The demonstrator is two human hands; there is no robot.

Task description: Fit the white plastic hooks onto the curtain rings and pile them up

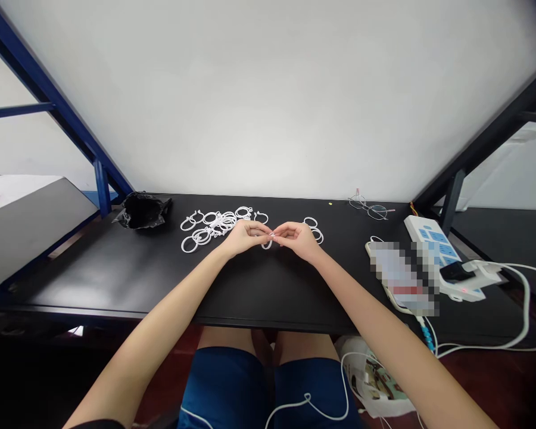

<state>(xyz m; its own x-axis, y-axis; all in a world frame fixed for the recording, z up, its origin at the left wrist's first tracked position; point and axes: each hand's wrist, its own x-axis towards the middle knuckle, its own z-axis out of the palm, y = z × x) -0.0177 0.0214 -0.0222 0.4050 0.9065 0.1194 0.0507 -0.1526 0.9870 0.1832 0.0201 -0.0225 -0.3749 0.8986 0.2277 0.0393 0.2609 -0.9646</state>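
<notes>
My left hand (pixel 245 235) and my right hand (pixel 297 237) meet over the middle of the black table (pixel 116 280). Both pinch the same white plastic ring (pixel 268 241), whose lower curve shows between the fingertips. A pile of several white rings (pixel 212 228) lies just left of my left hand. A few more white rings (pixel 315 229) lie behind my right hand.
A crumpled black bag (pixel 143 210) sits at the back left. Glasses (pixel 370 208) lie at the back right. A white power strip (pixel 442 253) with plugs and cables, and a blurred-out object, fill the right side. Blue metal frame bars (pixel 100 185) rise at the left.
</notes>
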